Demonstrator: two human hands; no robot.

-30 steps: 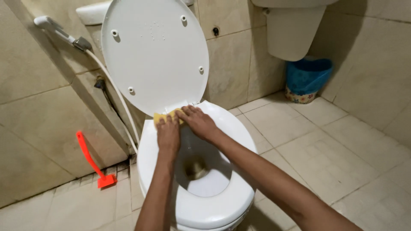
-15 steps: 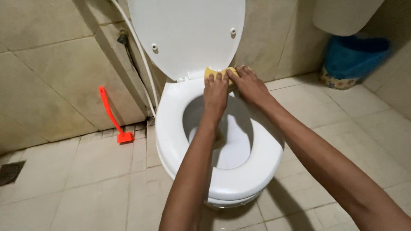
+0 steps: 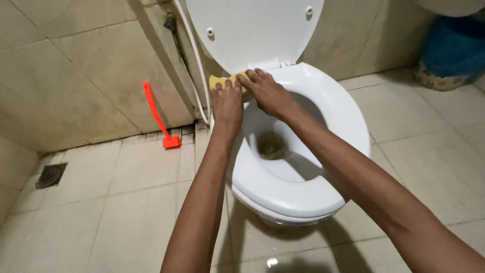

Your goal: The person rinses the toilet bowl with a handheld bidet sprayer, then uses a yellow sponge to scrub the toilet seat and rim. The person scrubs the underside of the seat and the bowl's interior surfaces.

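Note:
A white toilet stands before me with its lid [image 3: 257, 30] raised and its seat [image 3: 303, 197] down. A yellow sponge [image 3: 221, 81] lies on the back left of the seat, just below the hinge. My left hand [image 3: 227, 103] presses flat on the sponge with its fingers over it. My right hand [image 3: 268, 91] rests beside it, fingertips on the sponge's right part. Both forearms reach in from the bottom of the view across the bowl.
A red brush [image 3: 157, 117] leans against the tiled wall at left. A white hose [image 3: 194, 55] runs down the wall beside the toilet. A floor drain [image 3: 50, 175] sits at far left. A blue bin [image 3: 452, 48] stands at back right.
The view has shifted, so the toilet sits further right and lower in frame. Both hands stay on the sponge at the back of the seat, which has slid a little to the left.

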